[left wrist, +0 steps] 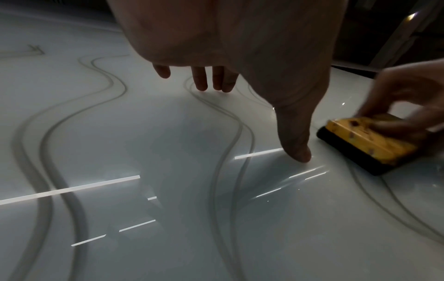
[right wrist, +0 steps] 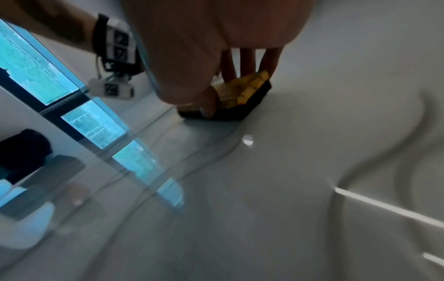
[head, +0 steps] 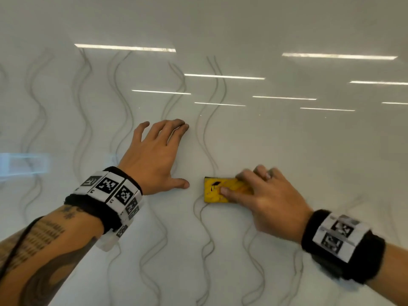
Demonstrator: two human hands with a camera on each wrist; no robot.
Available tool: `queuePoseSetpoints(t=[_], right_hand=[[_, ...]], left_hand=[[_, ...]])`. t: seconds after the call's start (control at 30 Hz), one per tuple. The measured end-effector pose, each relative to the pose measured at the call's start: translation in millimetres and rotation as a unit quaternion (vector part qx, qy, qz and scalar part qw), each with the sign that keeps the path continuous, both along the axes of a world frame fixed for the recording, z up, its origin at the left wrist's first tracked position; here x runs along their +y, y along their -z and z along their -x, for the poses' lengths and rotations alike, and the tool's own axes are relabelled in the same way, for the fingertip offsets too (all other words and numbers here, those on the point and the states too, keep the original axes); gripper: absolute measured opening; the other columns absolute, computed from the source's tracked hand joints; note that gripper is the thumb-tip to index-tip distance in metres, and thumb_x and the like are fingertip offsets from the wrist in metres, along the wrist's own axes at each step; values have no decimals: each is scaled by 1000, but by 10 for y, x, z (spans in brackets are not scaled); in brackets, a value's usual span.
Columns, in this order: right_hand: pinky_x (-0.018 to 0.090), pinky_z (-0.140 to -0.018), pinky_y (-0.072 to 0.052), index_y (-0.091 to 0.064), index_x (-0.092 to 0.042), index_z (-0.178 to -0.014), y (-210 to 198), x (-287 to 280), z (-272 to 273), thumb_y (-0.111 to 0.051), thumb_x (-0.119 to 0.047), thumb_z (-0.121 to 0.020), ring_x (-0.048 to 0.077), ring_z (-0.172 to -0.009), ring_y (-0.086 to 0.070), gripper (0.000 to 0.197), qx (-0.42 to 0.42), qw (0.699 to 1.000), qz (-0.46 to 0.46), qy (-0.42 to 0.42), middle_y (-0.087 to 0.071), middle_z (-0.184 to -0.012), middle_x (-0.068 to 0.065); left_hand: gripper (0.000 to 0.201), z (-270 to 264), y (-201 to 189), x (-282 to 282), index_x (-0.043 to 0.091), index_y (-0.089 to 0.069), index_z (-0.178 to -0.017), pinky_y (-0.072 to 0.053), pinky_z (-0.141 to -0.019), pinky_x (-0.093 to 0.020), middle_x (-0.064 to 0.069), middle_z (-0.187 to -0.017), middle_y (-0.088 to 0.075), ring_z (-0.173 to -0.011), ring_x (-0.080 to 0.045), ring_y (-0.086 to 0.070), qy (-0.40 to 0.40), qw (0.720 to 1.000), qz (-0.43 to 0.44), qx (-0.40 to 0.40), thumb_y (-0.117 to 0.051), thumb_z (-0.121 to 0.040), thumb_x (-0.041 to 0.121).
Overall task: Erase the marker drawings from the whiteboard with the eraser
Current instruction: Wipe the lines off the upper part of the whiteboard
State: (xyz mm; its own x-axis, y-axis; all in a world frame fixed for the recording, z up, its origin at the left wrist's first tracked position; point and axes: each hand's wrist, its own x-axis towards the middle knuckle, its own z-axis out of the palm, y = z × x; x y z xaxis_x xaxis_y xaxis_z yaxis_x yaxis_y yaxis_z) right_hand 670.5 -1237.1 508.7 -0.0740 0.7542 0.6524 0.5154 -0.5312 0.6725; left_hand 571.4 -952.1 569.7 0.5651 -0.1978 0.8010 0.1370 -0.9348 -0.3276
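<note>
A glossy whiteboard fills the head view, crossed by several faint grey wavy marker lines. My right hand grips a yellow eraser with a black felt underside, thumb on the near edge and fingers over the far edge, pressing it flat on the board. The right wrist view shows the eraser under my fingers. My left hand lies flat on the board with fingers spread, its thumb just left of the eraser. From the left wrist, the eraser sits right of my thumb, wavy lines below.
Ceiling light strips reflect as bright bars on the board. Window reflections show at the left in the right wrist view. Wavy lines also run below and to the right of the eraser.
</note>
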Motion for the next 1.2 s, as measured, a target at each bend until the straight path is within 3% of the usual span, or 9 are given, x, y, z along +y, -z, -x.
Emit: queuePoseSetpoints(t=[0.2,0.3,0.47,0.53,0.7,0.77,0.87,1.07,1.2], right_hand=[[53,-87,-46,-69,-27,-133,-1718,147,-81,-75,-11,-80,46,-96,-51,56,13,969,-244,-18,-53,-114,22],[49,-76,-46,-66,-24,-135,-1305,334,-57,-73,-10,-79,42,-89,-50,58,-8,980,-194,-37,-53,-110,21],[40,-65,-41,-63,-26,-138,-56,294,47,-68,-11,-67,34,-84,-53,73,-16,999,37,0,-58,-112,12],[41,-66,-45,-64,-28,-137,-419,288,22,-70,-11,-67,35,-84,-54,72,-31,999,37,-4,-60,-112,14],[56,-87,-50,-61,-31,-140,-2287,456,59,-60,-17,-90,50,-99,-52,52,-25,974,-223,20,-51,-120,26],[57,-94,-48,-58,-33,-145,-2579,571,79,-62,-20,-95,49,-110,-48,52,18,960,-275,41,-47,-128,22],[53,-87,-48,-62,-32,-140,-2167,838,133,-55,-20,-88,48,-101,-52,54,-6,966,-258,19,-51,-123,24],[42,-67,-45,-65,-29,-137,-200,1017,302,-73,-7,-63,36,-87,-55,77,16,1000,-19,20,-61,-116,15],[45,-71,-46,-61,-34,-136,-1075,1090,245,-64,-9,-76,41,-87,-56,65,-17,998,-56,28,-59,-113,21]], left_hand=[[130,170,-113,188,18,-27,-159,-20,-124,-54,1,-160,-29,-146,-24,-32,34,998,23,-52,-60,-57,93],[138,241,-119,356,17,-28,-158,-23,-123,-56,-1,-159,-31,-146,-25,-33,16,997,47,-56,-60,-49,96],[148,304,47,599,16,-28,-157,-25,-122,-56,-1,-158,-31,-144,-26,-32,-10,998,51,-30,-63,-40,99],[149,330,84,706,16,-29,-158,-26,-121,-56,-2,-157,-32,-142,-27,-35,-12,998,50,-26,-61,-39,100],[146,397,100,965,14,-32,-157,-28,-119,-56,-4,-157,-34,-141,-29,-36,-5,999,46,-19,-58,-43,101],[137,446,95,1087,13,-33,-156,-30,-118,-57,-5,-157,-35,-141,-29,-38,-2,999,47,-24,-56,-52,99],[118,511,71,1289,11,-36,-154,-32,-116,-56,-7,-155,-37,-139,-32,-41,13,996,71,-51,-53,-66,88],[104,577,-11,1570,11,-34,-153,-31,-117,-55,-7,-156,-34,-140,-31,-38,6,995,93,-40,-47,-73,77],[116,609,-41,1676,14,-30,-157,-29,-120,-54,-5,-159,-31,-144,-28,-35,-8,999,52,-12,-49,-66,85]])
